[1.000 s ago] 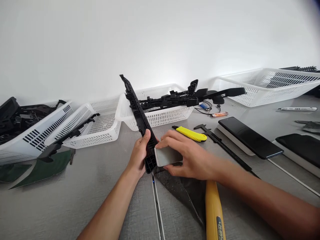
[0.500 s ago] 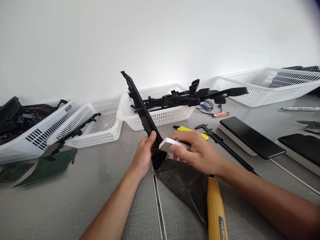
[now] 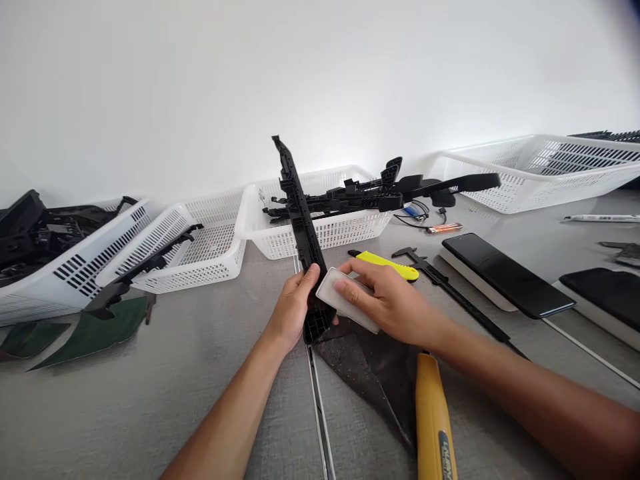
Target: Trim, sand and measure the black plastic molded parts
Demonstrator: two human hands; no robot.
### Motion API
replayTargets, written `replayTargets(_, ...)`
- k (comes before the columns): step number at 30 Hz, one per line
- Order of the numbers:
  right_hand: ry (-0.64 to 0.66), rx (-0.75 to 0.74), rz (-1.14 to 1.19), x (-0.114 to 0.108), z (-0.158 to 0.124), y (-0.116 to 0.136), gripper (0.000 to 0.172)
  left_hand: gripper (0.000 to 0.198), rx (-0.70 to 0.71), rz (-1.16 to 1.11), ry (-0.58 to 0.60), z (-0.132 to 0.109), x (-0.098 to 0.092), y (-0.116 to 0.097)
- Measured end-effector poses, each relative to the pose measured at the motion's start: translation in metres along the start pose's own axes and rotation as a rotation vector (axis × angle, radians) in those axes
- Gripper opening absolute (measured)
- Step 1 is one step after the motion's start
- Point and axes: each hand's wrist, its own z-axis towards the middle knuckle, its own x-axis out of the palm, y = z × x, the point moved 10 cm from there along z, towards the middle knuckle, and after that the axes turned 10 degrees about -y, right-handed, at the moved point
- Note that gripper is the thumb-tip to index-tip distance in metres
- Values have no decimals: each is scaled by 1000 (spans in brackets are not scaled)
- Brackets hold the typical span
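A long black plastic trim piece (image 3: 301, 217), ribbed on the side facing me, stands tilted up from the table. My left hand (image 3: 293, 307) is closed around its lower part, thumb on the front face. In my right hand (image 3: 385, 293) is a flat white block (image 3: 345, 297), pinched between thumb and fingers. The block's left end is at the trim piece's right edge; whether they touch is hard to tell. Below both hands lies a dark sheet (image 3: 365, 373) sprinkled with pale specks. Beside it is a yellow-handled tool (image 3: 433, 413), its tip hidden under my right wrist.
A white basket (image 3: 280, 243) of black plastic parts stands behind my hands, with more baskets (image 3: 220, 270) left and right (image 3: 560, 183). On the right lie a yellow utility knife (image 3: 387, 263), black calipers (image 3: 450, 287) and a phone (image 3: 510, 275) on a white box. Green sheets (image 3: 100, 333) lie left.
The trim piece's upper end has swung right and stands more upright. The white block has turned, so its broad face now shows. Both hands keep their hold.
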Motion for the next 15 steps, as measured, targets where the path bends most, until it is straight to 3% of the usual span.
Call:
replayTargets(12,244,-90,162,13,-5,6,31,62,-8,-73,-78,1,-6,-5)
replayTargets(15,232,-129,123,10,-5,7,31,62,-16,-92,-61,0,-4,-6)
